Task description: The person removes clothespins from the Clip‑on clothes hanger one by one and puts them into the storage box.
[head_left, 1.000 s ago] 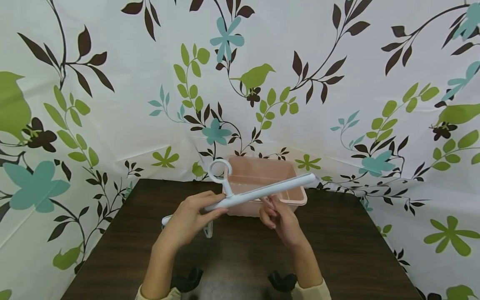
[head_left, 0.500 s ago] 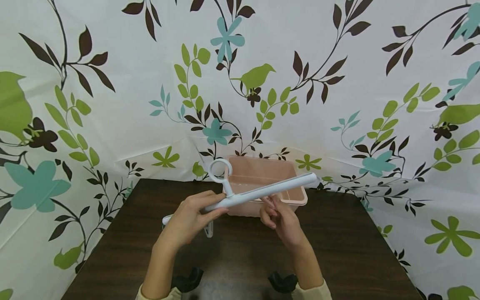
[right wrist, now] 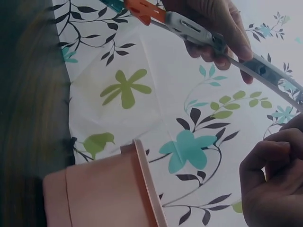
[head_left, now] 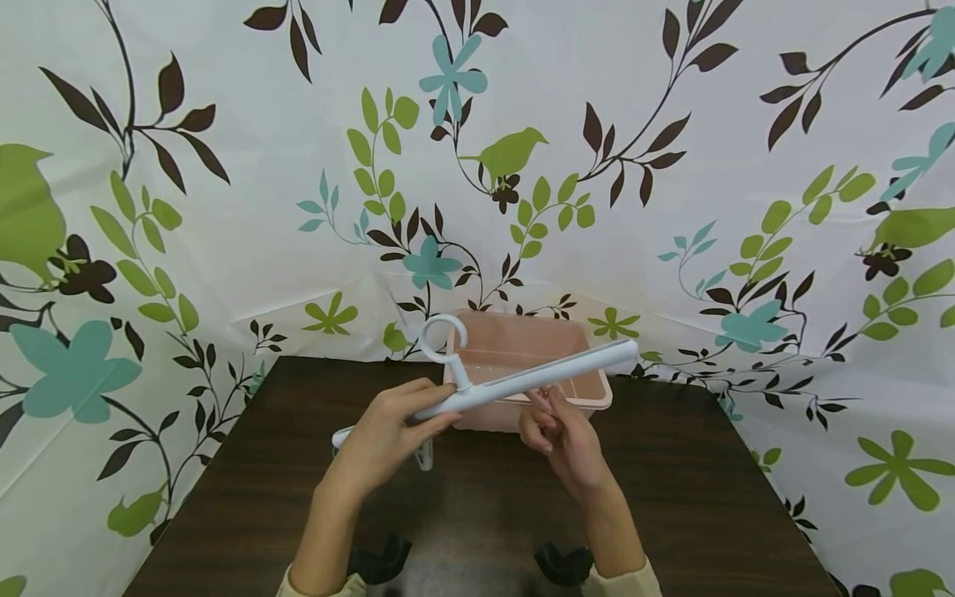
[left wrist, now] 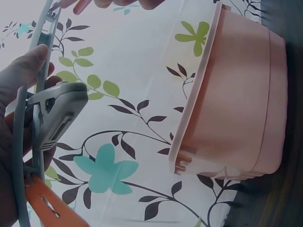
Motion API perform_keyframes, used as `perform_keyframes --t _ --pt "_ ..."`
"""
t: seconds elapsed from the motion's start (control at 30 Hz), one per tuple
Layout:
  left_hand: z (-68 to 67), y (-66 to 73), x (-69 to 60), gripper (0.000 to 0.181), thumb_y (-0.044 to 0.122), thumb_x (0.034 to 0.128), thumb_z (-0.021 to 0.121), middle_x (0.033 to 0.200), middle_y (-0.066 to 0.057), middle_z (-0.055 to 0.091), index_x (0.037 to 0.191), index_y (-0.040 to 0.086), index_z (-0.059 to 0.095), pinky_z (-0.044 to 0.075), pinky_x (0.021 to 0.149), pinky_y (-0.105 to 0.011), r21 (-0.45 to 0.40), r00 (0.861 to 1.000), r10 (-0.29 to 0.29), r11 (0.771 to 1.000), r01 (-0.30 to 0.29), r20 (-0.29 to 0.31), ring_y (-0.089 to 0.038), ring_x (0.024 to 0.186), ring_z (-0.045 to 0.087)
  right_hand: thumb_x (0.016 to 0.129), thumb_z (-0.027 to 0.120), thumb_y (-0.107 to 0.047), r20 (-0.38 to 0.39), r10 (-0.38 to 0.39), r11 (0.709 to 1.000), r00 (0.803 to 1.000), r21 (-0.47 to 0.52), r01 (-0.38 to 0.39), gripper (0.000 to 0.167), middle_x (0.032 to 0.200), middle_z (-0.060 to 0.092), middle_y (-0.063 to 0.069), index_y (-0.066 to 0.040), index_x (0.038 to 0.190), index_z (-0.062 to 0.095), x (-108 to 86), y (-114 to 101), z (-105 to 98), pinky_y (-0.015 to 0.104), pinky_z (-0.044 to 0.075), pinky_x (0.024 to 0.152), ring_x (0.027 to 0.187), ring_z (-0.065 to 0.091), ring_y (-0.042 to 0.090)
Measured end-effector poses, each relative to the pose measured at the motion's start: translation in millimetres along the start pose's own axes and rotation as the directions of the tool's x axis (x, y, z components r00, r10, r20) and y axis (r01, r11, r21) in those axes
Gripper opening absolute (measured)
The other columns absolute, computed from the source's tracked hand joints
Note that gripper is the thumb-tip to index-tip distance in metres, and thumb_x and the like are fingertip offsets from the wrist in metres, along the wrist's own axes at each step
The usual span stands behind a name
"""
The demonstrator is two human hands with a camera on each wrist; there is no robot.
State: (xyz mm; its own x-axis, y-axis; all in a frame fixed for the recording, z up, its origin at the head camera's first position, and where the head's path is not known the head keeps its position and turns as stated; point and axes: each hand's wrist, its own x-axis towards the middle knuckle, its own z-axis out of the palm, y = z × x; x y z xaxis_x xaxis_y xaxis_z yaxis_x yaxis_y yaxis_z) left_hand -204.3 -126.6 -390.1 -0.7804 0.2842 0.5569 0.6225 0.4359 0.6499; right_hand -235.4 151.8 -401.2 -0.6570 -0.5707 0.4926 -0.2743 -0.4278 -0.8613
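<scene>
A pale blue-white clip hanger [head_left: 548,371] with a round hook [head_left: 422,336] slants up to the right above the table. My left hand [head_left: 395,431] grips its bar near the hook, thumb in front. Beneath the bar hang a grey clip [left wrist: 64,111] and an orange clip [left wrist: 52,203]; a teal clip [right wrist: 112,4] shows farther along in the right wrist view. Under the bar's right half, my right hand [head_left: 570,452] pinches a small pink clip [left wrist: 81,5] with its fingers curled. Whether that clip is attached to the bar is hard to see.
Behind the hands, a pink plastic bin [left wrist: 236,94] stands on the dark wooden table [head_left: 694,464] against a patterned curtain [head_left: 634,249]. The hanger partly covers the bin in the head view. Dark straps [head_left: 563,564] sit by the wrists.
The hanger and my left hand have shifted slightly to the right, and the bar's right end is a little higher. My right hand has moved slightly to the right, still pinching the pink clip.
</scene>
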Motion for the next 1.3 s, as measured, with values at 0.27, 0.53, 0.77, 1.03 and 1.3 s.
perform_keyframes --t 0.27,0.53,0.77,1.03,1.3 --pt "1.3 -1.8 0.0 0.04 0.012 0.0943 0.084 0.103 0.004 0.072 0.134 0.011 0.077 0.054 0.065 -0.024 -0.047 1.0 0.017 0.999 -0.017 -0.003 -0.006 0.08 0.06 0.12 0.007 -0.025 0.007 0.016 0.985 1.0 0.17 -0.017 0.038 0.074 0.024 0.0 -0.019 0.102 0.04 -0.5 3.7 4.0 0.039 0.014 0.057 0.055 0.026 0.012" --pt "0.1 -1.3 0.0 0.039 0.014 0.0956 0.082 0.103 0.005 0.071 0.134 0.013 0.077 0.054 0.066 -0.025 -0.058 1.0 0.029 0.998 -0.029 0.009 -0.007 0.082 0.06 0.12 0.008 -0.027 0.035 0.061 0.963 0.998 0.26 -0.068 0.039 0.072 0.025 -0.003 -0.018 0.098 0.039 -2.5 -0.8 4.6 0.035 0.013 0.055 0.052 0.022 0.012" --pt "1.4 -0.5 0.8 0.035 0.01 0.0941 0.083 0.102 0.005 0.07 0.129 0.013 0.079 0.054 0.065 -0.024 -0.042 0.997 0.08 0.996 -0.08 -0.004 -0.006 0.08 0.059 0.12 0.009 -0.027 0.092 0.086 0.905 0.992 0.41 -0.116 0.041 0.066 0.024 -0.004 -0.018 0.102 0.044 -6.9 -4.7 4.1 0.032 0.014 0.054 0.048 0.019 0.012" --pt "4.6 -0.3 -0.2 0.036 0.008 0.0878 0.088 0.119 -0.003 0.074 0.123 0.009 0.082 0.061 0.078 -0.029 0.09 0.987 0.145 0.986 -0.139 -0.066 -0.015 0.099 0.07 0.121 0.012 -0.028 0.122 0.106 0.853 0.987 0.499 -0.153 0.055 0.07 0.025 -0.004 -0.012 0.141 0.06 -9.2 -9.1 6.6 0.031 0.015 0.057 0.05 0.021 0.012" --pt "2.7 2.9 -0.2 0.035 0.01 0.0895 0.087 0.118 -0.001 0.074 0.124 0.01 0.081 0.06 0.077 -0.027 0.058 0.992 0.115 0.992 -0.112 -0.044 -0.012 0.097 0.069 0.121 0.011 -0.031 0.125 0.099 0.854 0.987 0.498 -0.149 0.056 0.069 0.024 -0.003 -0.015 0.141 0.061 -6.9 -8.6 8.7 0.032 0.015 0.06 0.052 0.02 0.013"
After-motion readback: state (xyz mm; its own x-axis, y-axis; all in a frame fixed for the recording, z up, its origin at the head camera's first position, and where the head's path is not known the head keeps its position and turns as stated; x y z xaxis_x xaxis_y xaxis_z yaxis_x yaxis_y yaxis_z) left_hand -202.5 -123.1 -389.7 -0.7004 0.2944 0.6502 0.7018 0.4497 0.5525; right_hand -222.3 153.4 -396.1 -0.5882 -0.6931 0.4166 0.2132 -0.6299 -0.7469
